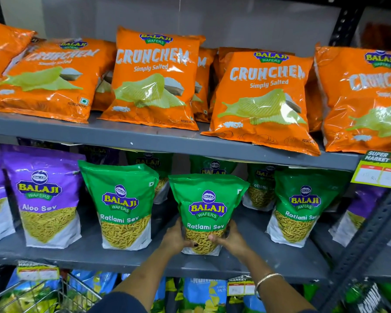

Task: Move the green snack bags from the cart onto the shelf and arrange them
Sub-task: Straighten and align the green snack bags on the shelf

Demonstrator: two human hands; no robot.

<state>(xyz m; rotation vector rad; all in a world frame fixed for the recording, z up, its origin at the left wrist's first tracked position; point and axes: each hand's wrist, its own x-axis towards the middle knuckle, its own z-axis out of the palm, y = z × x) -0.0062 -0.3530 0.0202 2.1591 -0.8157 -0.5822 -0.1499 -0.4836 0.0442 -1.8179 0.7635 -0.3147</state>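
Observation:
A green Ratlami Sev bag [207, 206] stands upright at the front of the middle grey shelf [269, 260]. My left hand [176, 237] grips its lower left side and my right hand [231, 239] grips its lower right side. Another green bag [122, 204] stands to its left and one more green bag [300, 206] to its right. Further green bags stand behind them in the shade. The wire cart [61, 294] shows at the bottom left, with packets in it that I cannot make out.
Purple Aloo Sev bags [43, 195] stand at the shelf's left. Orange Crunchem bags [154, 75] fill the shelf above. A price tag [379, 172] hangs at the right by a perforated black upright [368, 240]. Blue packets [203, 294] sit on the shelf below.

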